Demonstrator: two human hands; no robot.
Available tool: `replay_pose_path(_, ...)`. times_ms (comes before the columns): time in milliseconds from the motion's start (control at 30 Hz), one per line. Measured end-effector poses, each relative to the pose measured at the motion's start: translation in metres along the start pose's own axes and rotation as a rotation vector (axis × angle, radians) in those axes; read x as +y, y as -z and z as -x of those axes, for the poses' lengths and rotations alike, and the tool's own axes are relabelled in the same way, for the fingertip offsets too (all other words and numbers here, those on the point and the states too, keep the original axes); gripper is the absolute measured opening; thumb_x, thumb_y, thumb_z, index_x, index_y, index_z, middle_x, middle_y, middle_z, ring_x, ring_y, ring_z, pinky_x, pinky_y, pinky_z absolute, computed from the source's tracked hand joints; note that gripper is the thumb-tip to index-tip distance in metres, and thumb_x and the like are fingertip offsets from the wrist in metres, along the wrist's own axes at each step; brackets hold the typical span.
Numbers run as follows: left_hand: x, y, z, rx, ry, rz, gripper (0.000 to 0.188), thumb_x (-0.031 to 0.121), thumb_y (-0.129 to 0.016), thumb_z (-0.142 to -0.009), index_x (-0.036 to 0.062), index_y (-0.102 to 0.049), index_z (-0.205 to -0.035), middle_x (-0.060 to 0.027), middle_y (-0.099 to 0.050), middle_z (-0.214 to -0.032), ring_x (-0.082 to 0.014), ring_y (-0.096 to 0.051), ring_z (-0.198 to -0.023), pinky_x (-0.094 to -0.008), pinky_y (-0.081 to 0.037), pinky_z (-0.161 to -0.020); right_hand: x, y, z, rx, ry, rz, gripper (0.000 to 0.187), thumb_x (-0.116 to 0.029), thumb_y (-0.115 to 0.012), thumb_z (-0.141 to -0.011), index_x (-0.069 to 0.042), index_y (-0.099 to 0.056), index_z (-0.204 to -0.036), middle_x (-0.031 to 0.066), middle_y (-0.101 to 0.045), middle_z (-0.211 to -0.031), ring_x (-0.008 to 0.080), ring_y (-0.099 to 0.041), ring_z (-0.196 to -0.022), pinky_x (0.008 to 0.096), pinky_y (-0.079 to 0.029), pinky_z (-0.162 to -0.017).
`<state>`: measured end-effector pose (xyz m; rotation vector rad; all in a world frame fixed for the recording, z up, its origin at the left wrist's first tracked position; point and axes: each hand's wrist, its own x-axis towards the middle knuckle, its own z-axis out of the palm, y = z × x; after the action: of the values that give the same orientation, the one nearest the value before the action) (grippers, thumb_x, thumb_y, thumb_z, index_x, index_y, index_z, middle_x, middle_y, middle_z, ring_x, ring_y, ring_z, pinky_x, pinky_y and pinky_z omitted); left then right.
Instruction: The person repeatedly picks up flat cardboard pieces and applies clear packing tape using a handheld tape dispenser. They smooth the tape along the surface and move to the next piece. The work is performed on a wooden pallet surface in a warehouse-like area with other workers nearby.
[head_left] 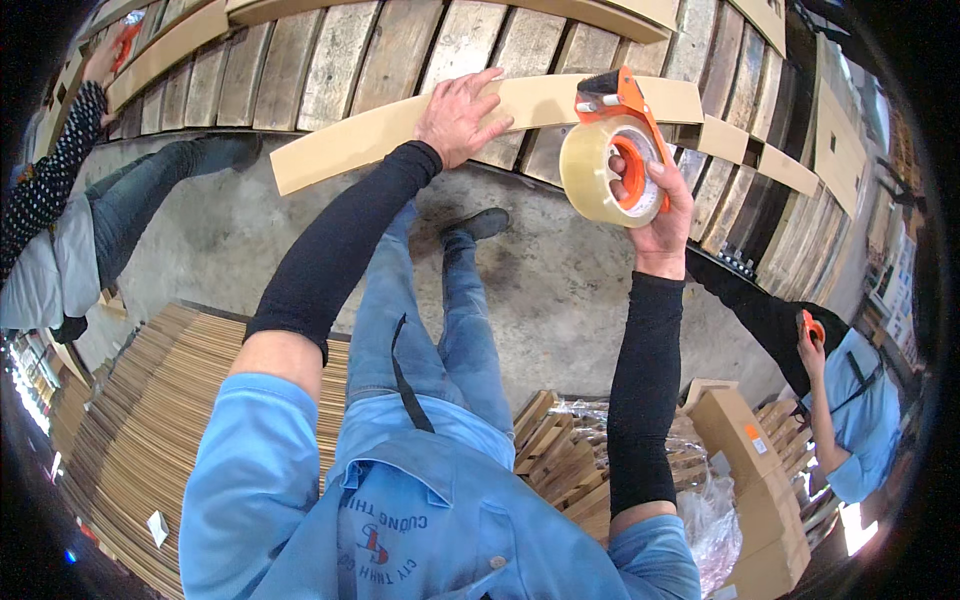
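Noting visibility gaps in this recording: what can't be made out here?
All in the head view:
Cardboard strip beneath the left hand: hidden by that hand.
Frame of the tape dispenser, partly: hidden by tape roll and right hand.
Head of the co-worker at left: cut off by the fisheye rim.

View from my head, facing down!
And here's the fisheye, close over my blue shirt (530, 545), reaching past my left hand (458, 122) and right hand (662, 222) to the wooden slats (395, 50).
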<state>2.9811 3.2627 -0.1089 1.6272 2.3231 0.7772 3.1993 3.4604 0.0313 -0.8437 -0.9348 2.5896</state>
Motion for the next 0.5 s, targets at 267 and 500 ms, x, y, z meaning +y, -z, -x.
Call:
replay_pose_path(267,-0.010,0.004,0.004,0.154,-0.040,0.332,0.063,0.060,-0.052,-0.099,0.0015,-0.063,-0.121,-0.0084,-0.052,-0.152,-0.0311,-0.053,-0.131,-0.0458,-0.036,-0.111,0.026,0.023,-0.024,-0.015,-0.183,0.002,0.062,-0.010,-0.057,-0.091,0.007,-0.041,-0.149,0.0179,-0.065,-0.126,0.0214,-0.068,-0.093,0.0319,-0.061,-0.071)
replay_pose_path(500,-0.007,0.008,0.004,0.232,-0.026,0.293,0.058,0.060,-0.071,-0.087,0.0032,-0.067,-0.100,-0.0071,-0.057,-0.145,-0.0294,-0.060,-0.121,-0.0455,-0.041,-0.105,0.059,0.008,-0.048,0.130,-0.298,-0.039,0.060,-0.008,-0.059,-0.092,0.008,-0.043,-0.147,0.0199,-0.063,-0.131,0.0235,-0.069,-0.099,0.0324,-0.060,-0.087)
